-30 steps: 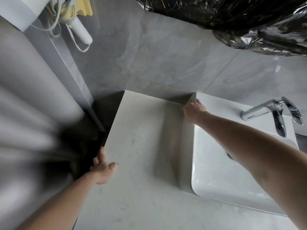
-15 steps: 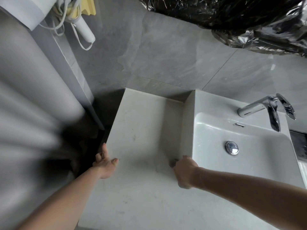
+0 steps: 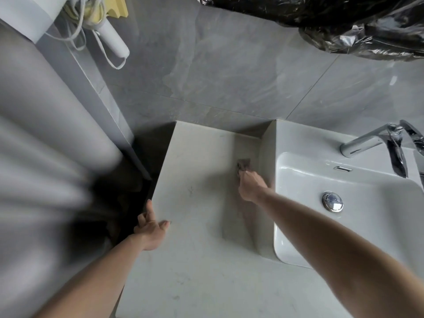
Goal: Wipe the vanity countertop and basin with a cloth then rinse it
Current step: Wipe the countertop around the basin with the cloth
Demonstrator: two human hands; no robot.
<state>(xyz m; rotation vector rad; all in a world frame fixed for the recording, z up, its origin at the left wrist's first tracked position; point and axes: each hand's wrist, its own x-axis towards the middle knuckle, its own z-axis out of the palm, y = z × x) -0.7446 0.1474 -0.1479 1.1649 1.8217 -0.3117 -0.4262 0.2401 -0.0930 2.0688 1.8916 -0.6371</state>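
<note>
A pale stone countertop (image 3: 195, 180) runs left of a white square basin (image 3: 358, 189) that stands on it. My right hand (image 3: 251, 185) presses a small grey-brown cloth (image 3: 243, 164) against the counter right beside the basin's left outer wall; only the cloth's far end shows past my fingers. My left hand (image 3: 151, 230) rests on the counter's left edge, fingers spread, holding nothing. The basin has a chrome drain plug (image 3: 332, 201) and a chrome tap (image 3: 376, 141) at its back right.
Grey tiled wall (image 3: 229, 65) behind the counter. Crinkled black plastic film (image 3: 344, 24) hangs at the top right. A white handheld device with cords (image 3: 110, 37) hangs at the top left. A dark gap (image 3: 137, 171) lies between the counter's left edge and a blurred grey surface.
My right hand went from the back corner beside the basin to the front, and is now partway back along the basin's wall. The cloth's end now shows. My left hand stayed on the edge.
</note>
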